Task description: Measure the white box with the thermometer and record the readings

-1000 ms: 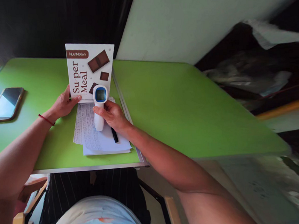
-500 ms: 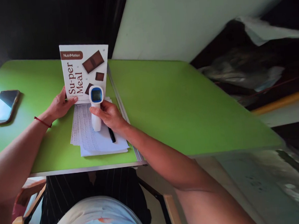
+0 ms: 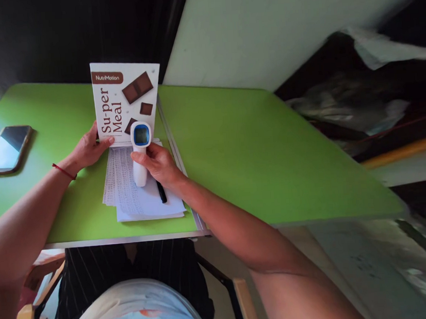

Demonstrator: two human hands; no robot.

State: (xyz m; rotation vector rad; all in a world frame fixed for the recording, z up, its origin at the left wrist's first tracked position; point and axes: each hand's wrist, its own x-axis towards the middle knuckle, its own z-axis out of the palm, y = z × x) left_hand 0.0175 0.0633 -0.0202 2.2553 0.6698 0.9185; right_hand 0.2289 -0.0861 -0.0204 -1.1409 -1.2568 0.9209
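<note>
My left hand (image 3: 91,146) grips the lower left edge of a white box (image 3: 121,95) printed "NutriMotion Su-per Meal" with brown chocolate pieces. The thumb lies on its front, and the box stands upright, facing me. In my right hand (image 3: 160,164) is a white infrared thermometer (image 3: 141,172) with a blue-rimmed screen, held by its handle in front of the box's lower right part. Whether its far end touches the box is hidden. Beneath lie sheets of paper (image 3: 165,209) with rows of handwriting, and a black pen (image 3: 162,192) rests on them beside my right wrist.
A smartphone (image 3: 7,149) lies on the left part of the green table (image 3: 252,152). A metal strip (image 3: 174,147) crosses the tabletop right of the papers. Behind stand a dark panel and a pale wall; dark shelving with plastic bags (image 3: 347,104) is at the right.
The view has shifted slightly, so the box, thermometer and phone appear a little farther right. Both hands keep their hold, with little other visible movement.
</note>
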